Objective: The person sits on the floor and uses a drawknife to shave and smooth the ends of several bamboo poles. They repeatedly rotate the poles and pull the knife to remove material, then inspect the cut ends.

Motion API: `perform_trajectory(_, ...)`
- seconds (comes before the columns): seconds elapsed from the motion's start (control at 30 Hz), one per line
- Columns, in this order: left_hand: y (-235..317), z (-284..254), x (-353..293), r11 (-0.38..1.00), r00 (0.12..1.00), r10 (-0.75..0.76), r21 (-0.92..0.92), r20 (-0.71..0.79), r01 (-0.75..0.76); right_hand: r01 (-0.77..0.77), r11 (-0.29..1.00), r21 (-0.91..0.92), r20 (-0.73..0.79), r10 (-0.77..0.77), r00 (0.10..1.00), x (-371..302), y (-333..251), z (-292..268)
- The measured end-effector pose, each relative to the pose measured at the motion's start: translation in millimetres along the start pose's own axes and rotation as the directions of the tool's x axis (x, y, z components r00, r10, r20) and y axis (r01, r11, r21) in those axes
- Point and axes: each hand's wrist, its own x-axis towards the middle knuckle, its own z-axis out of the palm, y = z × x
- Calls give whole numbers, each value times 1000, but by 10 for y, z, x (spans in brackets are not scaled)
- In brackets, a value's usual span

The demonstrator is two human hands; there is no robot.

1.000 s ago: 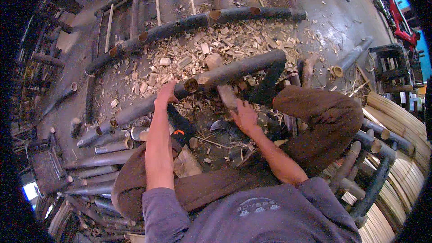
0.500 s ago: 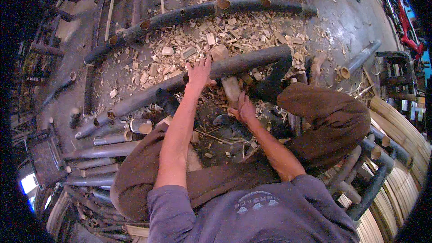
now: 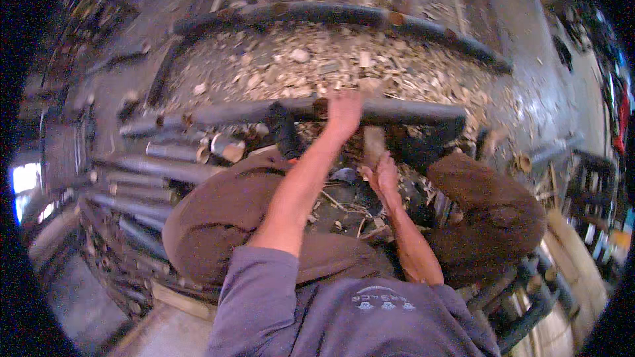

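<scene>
A long dark bamboo pole (image 3: 410, 111) with cut openings lies crosswise in front of my knees. My left hand (image 3: 345, 114) is closed over the pole near its middle, just right of one opening. Below the pole, my right hand (image 3: 382, 175) grips the near end of a pale wooden block (image 3: 374, 140). The block runs toward the pole's underside, where the pole hides part of it. Another pale wooden piece (image 3: 372, 84) shows just beyond the pole. Motion blur softens both hands' fingers.
Wood chips (image 3: 297, 59) cover the floor beyond the pole. A curved dark bamboo frame (image 3: 317, 13) with thin crossbars lies farther off. Several cut bamboo lengths (image 3: 165, 170) are stacked at left. Pale split strips (image 3: 569, 244) and a short bamboo piece (image 3: 539, 152) lie at right.
The whole view has turned and shifted, so the pole now appears nearly level and the scene is more blurred. Both hands keep about the same places on the pole and the block.
</scene>
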Motion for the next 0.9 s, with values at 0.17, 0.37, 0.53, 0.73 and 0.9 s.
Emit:
perform_trajectory(0.17,180,300,-124,974,987,-142,-189,-76,125,88,987,134,8,-90,996,-139,-201,10)
perform_trajectory(0.37,240,334,-85,961,983,-168,-235,-67,148,33,994,104,94,-43,995,-88,-284,-225)
perform_trajectory(0.53,281,262,60,975,956,-186,-160,-228,152,-233,915,328,249,155,956,96,92,-118)
perform_trajectory(0.73,321,253,-25,961,976,-183,-232,-118,152,-142,945,296,188,88,978,22,-519,-419)
perform_trajectory(0.9,328,344,-81,968,970,-209,-171,-128,186,-16,981,193,167,-16,986,-255,-1023,-728)
